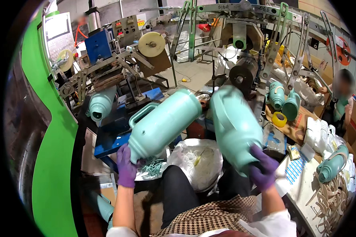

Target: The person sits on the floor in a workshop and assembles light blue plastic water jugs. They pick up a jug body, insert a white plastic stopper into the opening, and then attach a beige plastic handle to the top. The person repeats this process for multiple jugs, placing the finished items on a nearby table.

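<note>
My left hand (126, 166), in a purple glove, is closed around the narrow neck of a mint-green thermos jug (166, 120). That jug tilts, with its wide base up and to the right and its handle on the upper left side. Another mint-green thermos jug (235, 122), slightly blurred, hangs at a slant in front of my right hand (264, 168). Gloved fingers there close on its neck end, while its base points away from me. The two jugs are side by side with a gap between them, above my knees.
Below the jugs are a lined white basin (197, 162) with pale rings and a heap of small green pieces (152, 167). Machinery (241, 75) stands ahead. On the right are yellow tape (279, 119), more jugs (333, 164), beige handles (332, 205) and a person (340, 98).
</note>
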A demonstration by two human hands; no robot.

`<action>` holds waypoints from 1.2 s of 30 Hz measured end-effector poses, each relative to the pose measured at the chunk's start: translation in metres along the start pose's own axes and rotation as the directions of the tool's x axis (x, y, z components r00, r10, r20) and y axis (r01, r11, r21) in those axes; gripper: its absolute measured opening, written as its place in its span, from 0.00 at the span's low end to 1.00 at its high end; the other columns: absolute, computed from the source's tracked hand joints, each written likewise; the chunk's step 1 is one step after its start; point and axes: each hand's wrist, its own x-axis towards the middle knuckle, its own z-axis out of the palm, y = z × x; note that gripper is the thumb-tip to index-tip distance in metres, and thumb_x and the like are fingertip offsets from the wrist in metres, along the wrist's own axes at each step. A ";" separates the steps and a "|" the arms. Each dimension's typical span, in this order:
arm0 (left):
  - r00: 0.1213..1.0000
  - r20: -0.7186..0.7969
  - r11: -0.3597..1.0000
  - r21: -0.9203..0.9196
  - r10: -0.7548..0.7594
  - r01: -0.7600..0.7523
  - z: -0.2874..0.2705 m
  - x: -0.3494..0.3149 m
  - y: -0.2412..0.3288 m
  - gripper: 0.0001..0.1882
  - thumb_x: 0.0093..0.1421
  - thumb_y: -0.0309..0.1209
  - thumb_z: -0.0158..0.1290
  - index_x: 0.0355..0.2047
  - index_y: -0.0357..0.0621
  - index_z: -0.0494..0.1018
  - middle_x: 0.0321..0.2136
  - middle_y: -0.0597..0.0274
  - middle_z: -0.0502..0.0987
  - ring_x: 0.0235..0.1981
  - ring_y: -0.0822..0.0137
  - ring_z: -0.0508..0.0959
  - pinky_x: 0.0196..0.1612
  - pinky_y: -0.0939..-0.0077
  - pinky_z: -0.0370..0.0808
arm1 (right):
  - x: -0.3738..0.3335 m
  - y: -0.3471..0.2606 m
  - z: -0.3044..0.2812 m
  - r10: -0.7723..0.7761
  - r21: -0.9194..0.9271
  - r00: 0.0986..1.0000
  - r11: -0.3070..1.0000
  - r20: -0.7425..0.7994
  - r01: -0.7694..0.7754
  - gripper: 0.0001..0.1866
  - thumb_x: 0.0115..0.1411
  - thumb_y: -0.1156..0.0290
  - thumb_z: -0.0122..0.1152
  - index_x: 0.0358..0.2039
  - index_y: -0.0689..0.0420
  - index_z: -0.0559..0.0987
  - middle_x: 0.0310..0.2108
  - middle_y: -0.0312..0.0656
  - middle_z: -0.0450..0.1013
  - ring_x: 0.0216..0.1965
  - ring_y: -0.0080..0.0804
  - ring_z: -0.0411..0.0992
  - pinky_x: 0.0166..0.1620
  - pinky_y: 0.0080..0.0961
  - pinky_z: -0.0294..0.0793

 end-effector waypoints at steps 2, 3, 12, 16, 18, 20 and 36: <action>0.995 0.082 0.997 -0.053 -0.055 0.059 0.079 0.023 -0.014 0.17 0.72 0.39 0.46 0.56 0.46 0.69 0.53 0.54 0.71 0.53 0.55 0.75 0.47 0.56 0.82 | -0.030 -0.011 -0.048 0.438 0.339 0.894 0.859 -0.095 -0.385 0.26 0.45 0.78 0.55 0.48 0.69 0.80 0.38 0.44 0.80 0.34 0.29 0.78 0.40 0.27 0.78; 0.986 0.163 0.998 -0.040 -0.042 0.049 0.109 0.039 -0.021 0.17 0.72 0.38 0.46 0.56 0.44 0.70 0.53 0.54 0.71 0.53 0.57 0.75 0.47 0.56 0.82 | -0.033 -0.016 -0.064 0.587 0.514 0.808 0.712 -0.059 -0.479 0.26 0.45 0.75 0.55 0.48 0.68 0.80 0.36 0.43 0.80 0.32 0.29 0.77 0.38 0.23 0.77; 0.909 0.410 0.968 -0.183 -0.082 0.170 0.402 0.044 -0.130 0.27 0.61 0.27 0.61 0.54 0.56 0.57 0.40 0.59 0.68 0.27 0.72 0.72 0.27 0.78 0.72 | -0.060 0.002 -0.073 0.542 0.406 0.691 0.561 0.479 -0.721 0.24 0.42 0.85 0.61 0.45 0.68 0.83 0.35 0.43 0.81 0.29 0.23 0.75 0.34 0.17 0.73; 0.903 0.358 0.934 0.171 0.238 -0.314 0.470 0.129 -0.173 0.29 0.56 0.29 0.63 0.53 0.38 0.61 0.45 0.48 0.70 0.40 0.58 0.75 0.46 0.67 0.74 | -0.050 0.014 -0.037 0.493 0.410 0.639 0.498 0.590 -0.764 0.25 0.46 0.85 0.63 0.49 0.66 0.82 0.43 0.42 0.81 0.40 0.23 0.77 0.46 0.18 0.76; 0.872 0.345 0.878 0.206 0.348 -0.432 0.502 0.138 -0.186 0.32 0.53 0.34 0.65 0.53 0.36 0.62 0.47 0.47 0.69 0.49 0.52 0.71 0.55 0.63 0.69 | -0.043 0.022 -0.038 0.479 0.410 0.631 0.491 0.610 -0.769 0.24 0.47 0.85 0.63 0.49 0.66 0.82 0.45 0.41 0.80 0.41 0.22 0.76 0.47 0.17 0.75; 0.822 0.369 0.831 0.189 0.434 -0.524 0.514 0.152 -0.202 0.33 0.52 0.35 0.67 0.52 0.36 0.62 0.48 0.47 0.67 0.50 0.51 0.70 0.56 0.62 0.67 | -0.035 0.023 -0.034 0.453 0.411 0.611 0.468 0.649 -0.782 0.24 0.49 0.84 0.62 0.50 0.66 0.82 0.47 0.41 0.80 0.43 0.21 0.76 0.48 0.17 0.75; -0.007 0.970 0.471 0.111 -0.242 -0.875 0.352 -0.128 -0.024 0.28 0.49 0.41 0.67 0.47 0.40 0.75 0.52 0.46 0.75 0.43 0.49 0.80 0.47 0.63 0.78 | -0.044 0.059 -0.016 0.584 0.462 0.647 0.456 0.490 -0.761 0.22 0.65 0.72 0.47 0.60 0.55 0.71 0.34 0.35 0.77 0.25 0.18 0.72 0.25 0.15 0.70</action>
